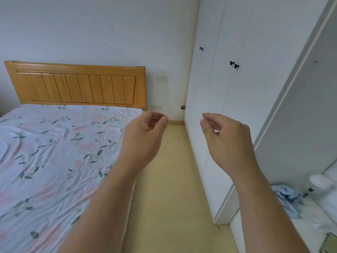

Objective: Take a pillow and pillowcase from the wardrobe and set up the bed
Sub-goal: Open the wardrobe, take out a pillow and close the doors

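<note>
A bed (54,152) with a floral sheet and wooden headboard (76,84) runs lengthwise toward the far wall, left of a beige floor (173,179). The white wardrobe (228,106) stands right, one door (300,115) open. Both the left hand (144,139) and right hand (228,141) hover between them, loosely curled, empty. Blue cloth (288,198), possibly the pillowcase, lies inside.

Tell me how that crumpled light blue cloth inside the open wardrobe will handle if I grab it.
The light blue cloth lies bunched in soft folds, so it is probably floppy and will drape. It looks thin, so likely light. Hanging ends may drag across the shelf.
</note>
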Available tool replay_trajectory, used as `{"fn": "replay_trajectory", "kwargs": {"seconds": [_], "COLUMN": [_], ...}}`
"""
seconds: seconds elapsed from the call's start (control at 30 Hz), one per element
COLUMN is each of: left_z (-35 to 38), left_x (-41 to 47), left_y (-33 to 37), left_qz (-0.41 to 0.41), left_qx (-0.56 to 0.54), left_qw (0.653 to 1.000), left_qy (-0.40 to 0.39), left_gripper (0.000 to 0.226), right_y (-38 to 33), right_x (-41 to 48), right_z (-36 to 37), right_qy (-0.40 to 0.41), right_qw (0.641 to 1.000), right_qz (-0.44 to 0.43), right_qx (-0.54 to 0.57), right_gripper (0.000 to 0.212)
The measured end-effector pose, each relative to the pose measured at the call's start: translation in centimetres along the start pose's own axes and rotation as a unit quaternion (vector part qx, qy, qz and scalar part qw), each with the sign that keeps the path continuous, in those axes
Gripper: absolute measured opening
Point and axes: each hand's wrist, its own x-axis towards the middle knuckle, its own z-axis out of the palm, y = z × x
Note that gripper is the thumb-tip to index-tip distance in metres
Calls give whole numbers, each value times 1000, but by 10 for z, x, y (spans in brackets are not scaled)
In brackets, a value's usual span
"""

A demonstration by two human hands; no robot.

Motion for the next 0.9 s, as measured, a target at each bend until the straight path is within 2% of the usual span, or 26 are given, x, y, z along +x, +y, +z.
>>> {"fn": "replay_trajectory", "kwargs": {"seconds": [0.27,0.5,0.7,0.9], "left_z": [70,132,170,217], "left_x": [173,324,454,621], "left_y": [-47,-76,-140,-219], "left_qz": [-59,-89,-95,-96], "left_qx": [9,-7,-33,-55], "left_qw": [998,996,995,993], "left_qy": [-22,-26,-7,-39], "left_gripper": [14,12,12,13], "right_y": [89,141,190,232], "right_x": [168,327,443,582], "right_z": [81,137,219,314], "right_qy": [-33,-53,-78,-69], "right_qw": [999,998,996,998], "right_qz": [29,15,11,12], "right_qx": [26,35,30,2], "right_gripper": [25,23,23,25]}}
